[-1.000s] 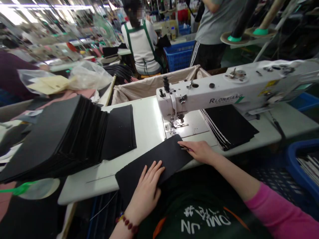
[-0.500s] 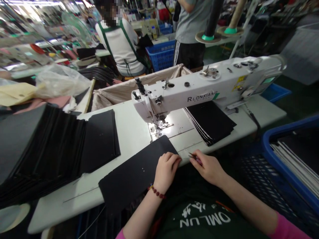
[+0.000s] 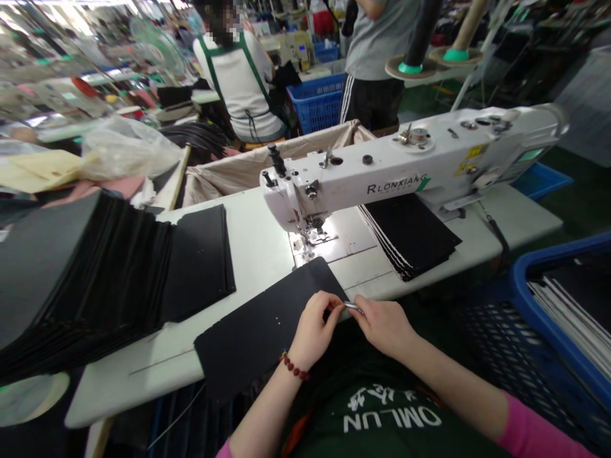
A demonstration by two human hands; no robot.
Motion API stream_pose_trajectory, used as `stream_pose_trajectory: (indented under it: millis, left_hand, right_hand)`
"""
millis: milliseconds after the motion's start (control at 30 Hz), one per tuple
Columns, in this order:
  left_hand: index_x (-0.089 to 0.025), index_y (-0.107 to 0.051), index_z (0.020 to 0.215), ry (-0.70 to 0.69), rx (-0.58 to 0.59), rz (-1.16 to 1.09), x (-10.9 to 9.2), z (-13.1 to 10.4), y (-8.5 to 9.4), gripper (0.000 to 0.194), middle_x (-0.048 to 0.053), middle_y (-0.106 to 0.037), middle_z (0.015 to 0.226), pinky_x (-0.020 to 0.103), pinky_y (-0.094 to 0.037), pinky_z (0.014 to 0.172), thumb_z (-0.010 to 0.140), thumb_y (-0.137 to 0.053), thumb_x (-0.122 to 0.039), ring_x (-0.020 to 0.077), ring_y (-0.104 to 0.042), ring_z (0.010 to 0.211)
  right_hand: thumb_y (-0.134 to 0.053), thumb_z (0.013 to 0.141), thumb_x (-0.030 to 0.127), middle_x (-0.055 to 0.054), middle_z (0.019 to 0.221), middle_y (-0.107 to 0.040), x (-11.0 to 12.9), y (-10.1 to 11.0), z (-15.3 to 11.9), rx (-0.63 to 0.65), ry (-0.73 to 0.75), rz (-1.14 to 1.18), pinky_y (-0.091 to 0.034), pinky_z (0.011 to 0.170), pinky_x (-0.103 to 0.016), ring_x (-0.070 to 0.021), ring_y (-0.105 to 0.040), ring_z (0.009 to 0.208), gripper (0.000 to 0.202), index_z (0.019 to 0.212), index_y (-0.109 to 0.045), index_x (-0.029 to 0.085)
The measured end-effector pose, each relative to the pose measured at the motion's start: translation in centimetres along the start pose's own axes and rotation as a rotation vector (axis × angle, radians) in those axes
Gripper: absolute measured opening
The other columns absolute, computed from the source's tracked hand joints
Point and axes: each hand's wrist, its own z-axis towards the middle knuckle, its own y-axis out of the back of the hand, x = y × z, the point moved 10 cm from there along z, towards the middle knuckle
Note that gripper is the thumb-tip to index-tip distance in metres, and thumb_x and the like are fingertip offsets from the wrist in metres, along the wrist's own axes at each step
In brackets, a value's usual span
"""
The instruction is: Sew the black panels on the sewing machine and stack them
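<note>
A black flat panel [image 3: 267,324], with small light dots near its middle, lies slantwise at the front edge of the sewing table. My left hand [image 3: 319,324] rests over its right end, fingers and thumb pinched at the near right corner. In my right hand [image 3: 384,324] is a small slim metal tool [image 3: 353,306], its tip meeting my left fingertips; my fingers hide most of it, so its kind is unclear. Beyond the panel stands a white sewing machine [image 3: 396,175], its lit needle area [image 3: 310,242] just past the panel's far end.
Stacked black panels [image 3: 198,264] lie left on the table [image 3: 258,235], beside a larger pile [image 3: 95,273]. Another stack with pale edges [image 3: 413,235] sits under the machine arm. A blue basket [image 3: 520,280] stands at right. Two people are beyond the table.
My right hand has moved left, bringing the metal tool to my left fingertips at the panel's corner. The panel keeps its place on the table; the view has shifted slightly.
</note>
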Motion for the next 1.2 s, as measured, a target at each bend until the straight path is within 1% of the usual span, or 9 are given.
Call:
stream_pose_trajectory:
  millis: [133,267,367,433,500,633,800,933,1200]
  left_hand:
    - [-0.021,-0.057,0.09,-0.059,0.068,0.036,-0.2,-2.9,4.0,0.01,0.004,-0.061,0.092,0.032,-0.047,0.082,0.095,-0.049,-0.023,0.0171,-0.057,0.088]
    - [-0.022,-0.058,0.097,-0.039,0.139,0.224,2.3,-8.6,9.4,0.016,0.008,-0.063,0.105,0.038,-0.05,0.087,0.086,-0.064,-0.032,0.0228,-0.058,0.101]
    - [-0.025,-0.051,0.129,0.027,0.069,0.499,5.5,-12.6,12.9,0.056,0.012,-0.049,0.14,0.055,-0.038,0.106,0.079,-0.071,-0.039,0.0334,-0.042,0.132]
    - [-0.03,-0.044,0.14,0.036,0.056,0.612,7.2,-14.6,14.0,0.056,0.008,-0.04,0.15,0.061,-0.026,0.112,0.087,-0.062,-0.033,0.0329,-0.03,0.141]
    - [-0.033,-0.049,0.136,0.012,0.047,0.592,7.9,-15.9,14.5,0.044,0.003,-0.048,0.146,0.059,-0.025,0.114,0.093,-0.051,-0.025,0.0278,-0.036,0.14]
    - [-0.028,-0.066,0.115,0.035,-0.149,0.344,6.9,-16.9,17.5,0.026,0.002,-0.069,0.119,0.047,-0.038,0.11,0.093,-0.054,-0.025,0.0221,-0.06,0.118]
    - [-0.023,-0.07,0.09,0.357,-0.484,0.16,5.6,-17.3,22.7,0.018,0.001,-0.072,0.087,0.032,-0.054,0.079,0.083,-0.067,-0.039,0.0209,-0.068,0.084]
    - [-0.021,-0.066,0.083,0.464,-0.475,0.001,4.9,-16.3,23.2,0.025,0.0,-0.069,0.08,0.025,-0.049,0.061,0.079,-0.069,-0.045,0.0185,-0.064,0.072]
    - [-0.02,-0.064,0.086,0.545,-0.384,-0.175,6.1,-15.4,22.1,0.028,-0.002,-0.063,0.072,0.02,-0.038,0.049,0.078,-0.069,-0.046,0.0126,-0.054,0.057]
  right_hand:
    - [-0.034,0.101,0.04,0.0,0.071,-0.067,-0.7,0.3,0.2,0.006,0.005,-0.009,-0.023,0.052,-0.029,-0.0179,-0.063,0.061,0.029,0.089,-0.053,0.023]
    - [-0.04,0.098,0.046,0.0,0.077,-0.066,-1.0,1.2,0.5,-0.048,0.048,0.107,-0.033,0.054,-0.028,-0.0183,-0.063,0.067,0.028,0.091,-0.054,0.023]
    - [-0.051,0.092,0.051,-0.007,0.103,-0.066,0.2,1.6,0.8,-0.1,0.13,0.195,-0.044,0.062,-0.029,-0.021,-0.065,0.082,0.033,0.105,-0.057,0.022]
    - [-0.055,0.089,0.046,-0.01,0.127,-0.058,1.7,1.1,0.9,-0.102,0.201,0.199,-0.049,0.067,-0.031,-0.0226,-0.065,0.089,0.04,0.122,-0.054,0.023]
    - [-0.055,0.09,0.035,-0.009,0.141,-0.05,3.1,0.2,1.0,-0.065,0.276,0.179,-0.051,0.069,-0.034,-0.0224,-0.066,0.089,0.044,0.133,-0.05,0.027]
    - [-0.049,0.087,0.016,-0.005,0.133,-0.059,4.4,0.4,1.4,-0.034,0.34,0.243,-0.051,0.081,-0.036,-0.0234,-0.066,0.097,0.042,0.127,-0.056,0.027]
    - [-0.054,0.091,0.039,-0.002,0.088,-0.07,2.6,4.8,1.7,-0.045,0.174,0.552,-0.048,0.071,-0.029,-0.0205,-0.064,0.081,0.021,0.099,-0.065,0.023]
    - [-0.058,0.086,0.052,-0.001,0.08,-0.065,1.1,6.9,1.5,-0.032,0.059,0.665,-0.046,0.061,-0.026,-0.0179,-0.059,0.071,0.032,0.094,-0.066,0.022]
    - [-0.057,0.085,0.056,0.001,0.074,-0.06,0.7,6.6,1.6,0.002,0.024,0.685,-0.044,0.06,-0.027,-0.0168,-0.055,0.067,0.035,0.092,-0.066,0.022]
